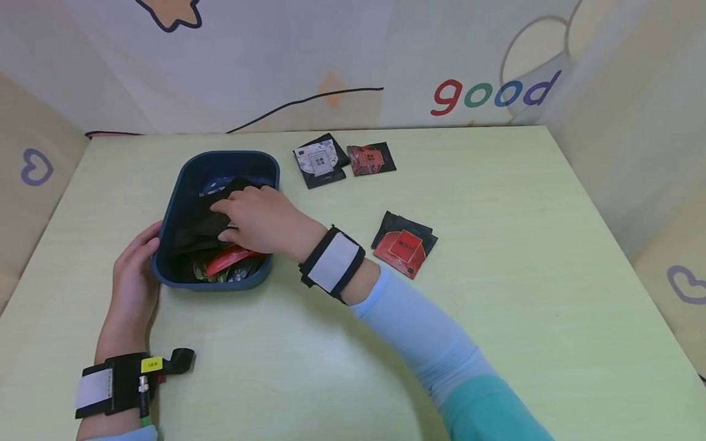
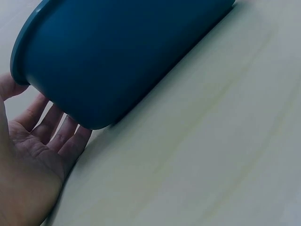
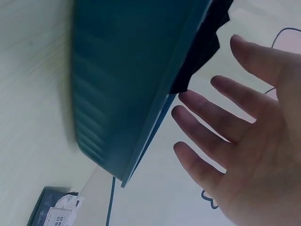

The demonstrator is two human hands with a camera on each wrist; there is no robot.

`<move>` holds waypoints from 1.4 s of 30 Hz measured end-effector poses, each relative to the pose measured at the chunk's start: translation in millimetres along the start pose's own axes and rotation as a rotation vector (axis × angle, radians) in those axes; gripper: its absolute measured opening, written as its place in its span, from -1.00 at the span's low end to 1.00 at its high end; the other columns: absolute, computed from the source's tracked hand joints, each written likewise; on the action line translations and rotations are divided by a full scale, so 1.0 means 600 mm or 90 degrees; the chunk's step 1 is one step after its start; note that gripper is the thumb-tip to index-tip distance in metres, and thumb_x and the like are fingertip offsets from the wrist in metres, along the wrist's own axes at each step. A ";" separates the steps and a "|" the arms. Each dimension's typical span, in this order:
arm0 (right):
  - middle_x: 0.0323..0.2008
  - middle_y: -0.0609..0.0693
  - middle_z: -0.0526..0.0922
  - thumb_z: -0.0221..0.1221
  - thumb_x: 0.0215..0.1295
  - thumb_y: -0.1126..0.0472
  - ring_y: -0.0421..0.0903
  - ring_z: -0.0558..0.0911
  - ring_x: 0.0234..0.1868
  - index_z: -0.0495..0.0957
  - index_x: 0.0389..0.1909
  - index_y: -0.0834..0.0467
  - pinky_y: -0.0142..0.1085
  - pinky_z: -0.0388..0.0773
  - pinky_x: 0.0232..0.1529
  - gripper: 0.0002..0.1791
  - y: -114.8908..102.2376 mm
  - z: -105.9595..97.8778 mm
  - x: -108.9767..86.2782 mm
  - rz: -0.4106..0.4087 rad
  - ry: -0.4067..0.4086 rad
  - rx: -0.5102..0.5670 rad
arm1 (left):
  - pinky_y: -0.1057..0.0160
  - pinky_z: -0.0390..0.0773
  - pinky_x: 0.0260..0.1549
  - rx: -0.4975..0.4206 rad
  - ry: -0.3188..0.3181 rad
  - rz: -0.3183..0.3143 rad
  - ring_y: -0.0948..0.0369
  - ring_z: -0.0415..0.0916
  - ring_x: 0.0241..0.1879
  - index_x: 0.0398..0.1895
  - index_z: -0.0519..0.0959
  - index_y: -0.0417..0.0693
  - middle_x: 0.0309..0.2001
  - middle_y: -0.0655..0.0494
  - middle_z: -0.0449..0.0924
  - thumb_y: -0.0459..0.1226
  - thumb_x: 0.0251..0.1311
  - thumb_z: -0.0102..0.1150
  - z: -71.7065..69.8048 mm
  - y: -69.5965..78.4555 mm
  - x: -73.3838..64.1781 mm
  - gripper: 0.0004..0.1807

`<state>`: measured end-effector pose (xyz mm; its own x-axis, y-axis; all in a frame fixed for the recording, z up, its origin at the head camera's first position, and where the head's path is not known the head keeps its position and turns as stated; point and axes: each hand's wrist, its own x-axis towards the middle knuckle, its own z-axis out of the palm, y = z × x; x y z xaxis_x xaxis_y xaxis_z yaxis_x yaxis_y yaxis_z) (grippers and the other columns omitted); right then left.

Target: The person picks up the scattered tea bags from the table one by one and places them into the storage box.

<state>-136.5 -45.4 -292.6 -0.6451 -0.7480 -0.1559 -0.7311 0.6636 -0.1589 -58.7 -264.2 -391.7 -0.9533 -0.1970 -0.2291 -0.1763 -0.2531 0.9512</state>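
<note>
A dark blue plastic bin [image 1: 234, 162] stands at the left of the table, holding black sachets [image 1: 194, 231] and a red sachet [image 1: 227, 260] among other small packets. My left hand [image 1: 135, 269] rests against its left side, and in the left wrist view the fingers [image 2: 55, 123] reach along the outer wall, nearly straight. Over the bin's right rim hangs my right hand [image 1: 265, 217], close above the sachets. The right wrist view shows that hand [image 3: 254, 136] with fingers spread and nothing between them, while a black sachet edge [image 3: 200, 54] sticks up past the rim.
Behind and right of the bin lie black-and-white sachets [image 1: 320, 160], with a red-and-black sachet [image 1: 372, 159] beside them. Nearer, overlapping red-and-black sachets [image 1: 405, 245] lie close to my right forearm. A printed cloth [image 1: 265, 55] borders the table's back edge.
</note>
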 end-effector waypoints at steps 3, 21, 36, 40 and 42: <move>0.20 -0.07 0.56 0.02 0.30 -0.13 -0.13 0.48 0.15 0.35 0.30 -0.04 -0.26 0.46 0.16 -0.43 0.000 0.000 -0.003 -0.003 0.017 0.000 | 0.33 -0.04 0.45 0.006 0.004 -0.006 0.40 0.16 0.23 0.34 0.32 0.05 0.20 0.41 0.40 -0.03 0.32 -0.08 0.000 -0.001 -0.001 -0.46; 0.22 -0.01 0.52 0.03 0.33 -0.07 -0.09 0.48 0.17 0.41 0.25 0.00 -0.19 0.47 0.18 -0.49 0.066 -0.005 -0.099 0.112 0.077 0.095 | 0.57 0.32 0.02 -0.048 -0.022 0.040 0.41 0.28 0.12 0.32 0.34 -0.08 0.10 0.38 0.48 -0.11 0.32 -0.05 -0.001 -0.003 -0.004 -0.48; -0.04 0.11 0.65 0.21 0.19 0.03 0.01 0.55 -0.09 0.46 0.13 0.18 -0.10 0.55 -0.01 -0.48 0.142 0.035 -0.179 0.198 -0.016 0.084 | 0.60 0.36 -0.01 -0.052 -0.010 0.038 0.40 0.29 0.11 0.31 0.35 -0.07 0.10 0.37 0.48 -0.12 0.31 -0.03 -0.003 -0.006 -0.006 -0.48; -0.05 0.14 0.64 0.23 0.17 0.05 -0.01 0.55 -0.11 0.46 0.07 0.18 -0.10 0.54 0.00 -0.52 0.161 0.035 -0.186 0.238 -0.041 0.159 | 0.61 0.36 -0.02 -0.043 -0.012 0.036 0.40 0.27 0.13 0.32 0.34 -0.06 0.12 0.37 0.46 -0.11 0.32 -0.04 -0.004 -0.005 -0.004 -0.48; -0.02 0.16 0.60 0.24 0.16 0.06 0.01 0.53 -0.10 0.44 0.08 0.18 -0.09 0.52 0.02 -0.50 0.168 0.030 -0.189 0.262 -0.059 0.191 | 0.61 0.36 -0.03 -0.031 -0.013 0.034 0.39 0.25 0.15 0.32 0.34 -0.05 0.14 0.37 0.44 -0.10 0.32 -0.05 -0.005 -0.004 -0.003 -0.47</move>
<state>-132.7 106.5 -308.3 -0.8335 -0.4291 -0.3482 -0.3160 0.8870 -0.3367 -55.8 -266.0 -394.4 -0.9659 -0.1924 -0.1730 -0.1127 -0.2892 0.9506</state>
